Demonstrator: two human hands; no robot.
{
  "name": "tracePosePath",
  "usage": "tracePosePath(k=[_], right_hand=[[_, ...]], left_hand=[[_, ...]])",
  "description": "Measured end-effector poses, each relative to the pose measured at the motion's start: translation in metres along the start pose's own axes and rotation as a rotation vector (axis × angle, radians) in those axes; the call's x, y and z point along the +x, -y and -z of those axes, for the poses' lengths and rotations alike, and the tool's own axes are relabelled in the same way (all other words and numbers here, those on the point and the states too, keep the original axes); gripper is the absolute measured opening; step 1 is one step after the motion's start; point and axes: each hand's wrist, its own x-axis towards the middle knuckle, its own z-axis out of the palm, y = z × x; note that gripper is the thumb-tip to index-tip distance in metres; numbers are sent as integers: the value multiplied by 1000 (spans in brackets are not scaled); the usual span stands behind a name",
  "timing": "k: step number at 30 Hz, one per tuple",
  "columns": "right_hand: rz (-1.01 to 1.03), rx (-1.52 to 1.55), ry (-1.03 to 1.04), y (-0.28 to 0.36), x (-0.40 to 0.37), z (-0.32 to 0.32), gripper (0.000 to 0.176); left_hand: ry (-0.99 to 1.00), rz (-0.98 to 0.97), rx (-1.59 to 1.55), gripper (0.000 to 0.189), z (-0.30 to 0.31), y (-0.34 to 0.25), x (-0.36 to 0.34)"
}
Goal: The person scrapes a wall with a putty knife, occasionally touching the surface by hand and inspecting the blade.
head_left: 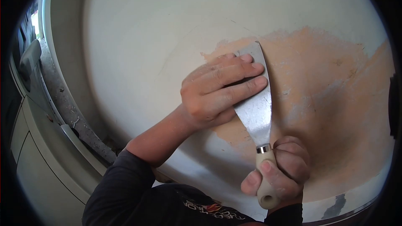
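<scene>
A putty knife [256, 111] with a wide metal blade and a cream handle lies with its blade against a pale panel [138, 50]. My right hand [284, 167] is wrapped round the handle, thumb along its front. Stretched across the flat of the blade are the fingers of my left hand [222, 88], slightly apart and pressing on the metal; its thumb is mostly hidden. Around the blade the panel bears a tan-orange patch [318, 71] with grey-white streaks and ragged edges. The blade's far edge rests near the patch's upper left border.
On the left runs a dusty, debris-strewn ledge [63, 92], beside a light greenish cabinet-like panel [46, 159] and a grey handle-like part [31, 56]. A bare grey spot [335, 207] marks the panel's lower right rim. A dark object [393, 104] shows at the right edge.
</scene>
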Motion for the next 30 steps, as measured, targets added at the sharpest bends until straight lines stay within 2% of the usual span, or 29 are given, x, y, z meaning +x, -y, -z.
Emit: tracePosePath(k=[2,4,10,13,19,23,30], right_hand=[[18,39,11,2,0,2,20],[-44,-57,74,9,3,1,20],[-74,-61,87,11,4,3,22],[-67,-32,89,10,1,15,24],[-67,-81,60,17,0,17,24],[-96,-54,88,11,1,7,28],[-102,-37,62,9,2,8,27]], left_hand=[[1,5,28,32,-1,-1,3],[-110,49,31,25,-5,0,8],[-97,13,32,28,-5,0,8],[38,46,-41,29,0,-4,7],[72,62,-71,29,0,-7,7],[7,60,-1,30,-3,-3,9],[19,68,9,26,-6,-4,10]])
